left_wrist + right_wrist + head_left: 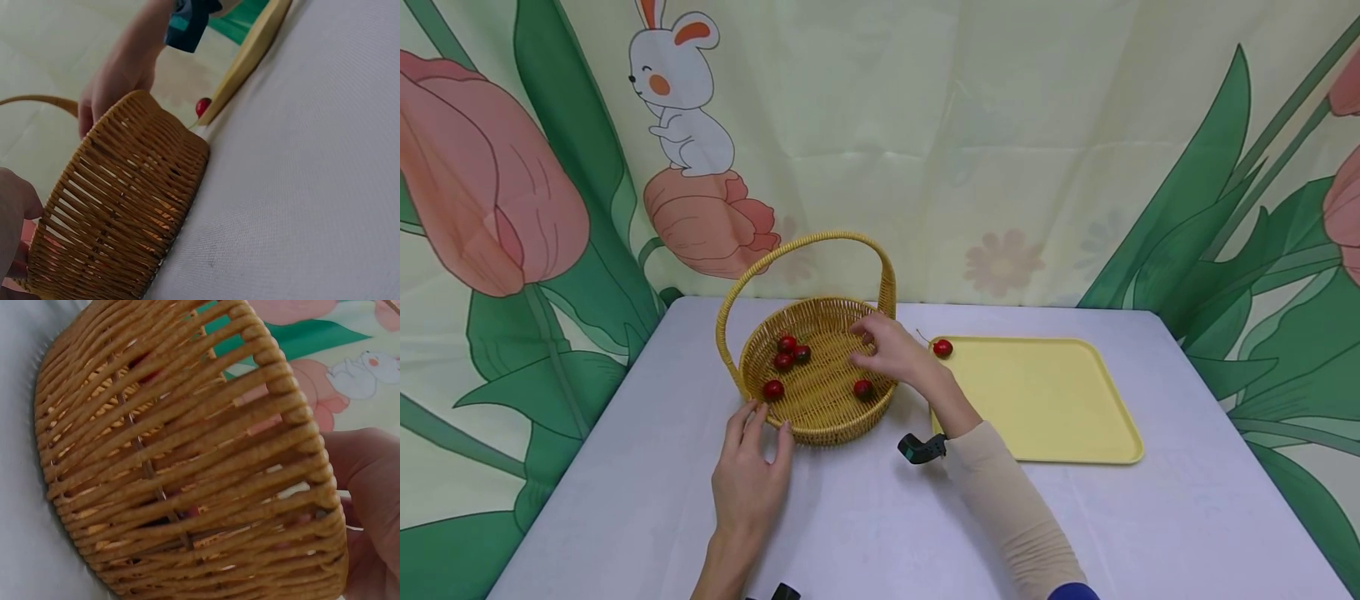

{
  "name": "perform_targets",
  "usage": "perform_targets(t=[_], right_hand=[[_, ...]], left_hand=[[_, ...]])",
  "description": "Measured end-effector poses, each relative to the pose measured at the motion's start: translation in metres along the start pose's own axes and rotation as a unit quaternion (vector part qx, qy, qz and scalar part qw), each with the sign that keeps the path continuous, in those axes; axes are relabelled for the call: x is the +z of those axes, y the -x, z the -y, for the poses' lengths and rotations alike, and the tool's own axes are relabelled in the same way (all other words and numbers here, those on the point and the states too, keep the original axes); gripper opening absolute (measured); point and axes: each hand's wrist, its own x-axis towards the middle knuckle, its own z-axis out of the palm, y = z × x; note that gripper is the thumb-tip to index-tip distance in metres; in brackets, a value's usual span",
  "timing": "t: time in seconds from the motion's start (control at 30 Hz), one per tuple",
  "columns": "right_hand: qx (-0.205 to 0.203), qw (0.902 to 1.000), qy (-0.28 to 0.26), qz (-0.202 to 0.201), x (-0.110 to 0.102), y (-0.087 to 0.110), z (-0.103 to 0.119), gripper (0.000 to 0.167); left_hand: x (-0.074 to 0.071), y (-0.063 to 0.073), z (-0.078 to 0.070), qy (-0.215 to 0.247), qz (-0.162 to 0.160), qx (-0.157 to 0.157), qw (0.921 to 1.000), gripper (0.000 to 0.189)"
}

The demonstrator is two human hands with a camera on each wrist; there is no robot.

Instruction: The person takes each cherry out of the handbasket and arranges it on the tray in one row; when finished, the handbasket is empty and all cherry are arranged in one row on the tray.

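A round woven wicker basket with a tall arched handle stands on the table, several dark red cherries inside it. My left hand touches the basket's front left rim with its fingertips, thumb spread apart. Over the right side of the basket is my right hand, its fingers bent loosely with a gap from the thumb and no cherry showing between them. Just below that hand, one cherry lies against the basket's right inner wall. In the right wrist view the wicker wall hides most of the inside.
To the right lies a yellow rectangular tray; a single cherry with its stem sits at its back left corner. A white cloth covers the table. Behind hangs a printed curtain with a rabbit and tulips.
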Motion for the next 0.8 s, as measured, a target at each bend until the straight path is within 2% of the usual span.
perform_targets(t=[0.3,0.8], right_hand=[[0.011,0.997,0.046,0.061,0.003,-0.003,0.01,0.049],[0.079,0.9823,0.105,0.133,0.013,-0.005,0.022,0.054]], left_hand=[[0.0,0.0,0.001,0.005,-0.006,0.007,0.9999,0.042],[0.001,0.001,0.001,-0.006,0.0,-0.003,1.0,0.043]])
